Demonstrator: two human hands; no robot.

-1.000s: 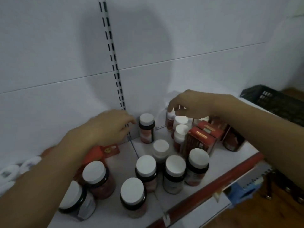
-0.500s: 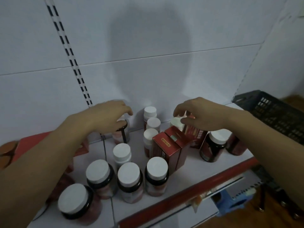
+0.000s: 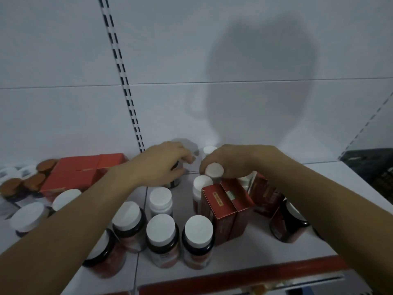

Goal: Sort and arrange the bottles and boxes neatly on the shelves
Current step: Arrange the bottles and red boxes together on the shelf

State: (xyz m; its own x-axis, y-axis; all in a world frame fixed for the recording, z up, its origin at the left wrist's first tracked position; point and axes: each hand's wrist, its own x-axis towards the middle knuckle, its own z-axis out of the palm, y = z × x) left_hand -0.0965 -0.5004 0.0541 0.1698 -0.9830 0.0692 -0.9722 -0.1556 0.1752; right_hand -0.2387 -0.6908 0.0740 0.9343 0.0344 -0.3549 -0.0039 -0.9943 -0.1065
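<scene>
Right hand (image 3: 234,162): wrapped round a small white-capped bottle (image 3: 214,170), held just behind the red boxes (image 3: 223,207). Left hand (image 3: 161,165): gripped a dark bottle (image 3: 174,184), back-left of those boxes. Couldn't read the box labels tbh, too blurry.
</scene>
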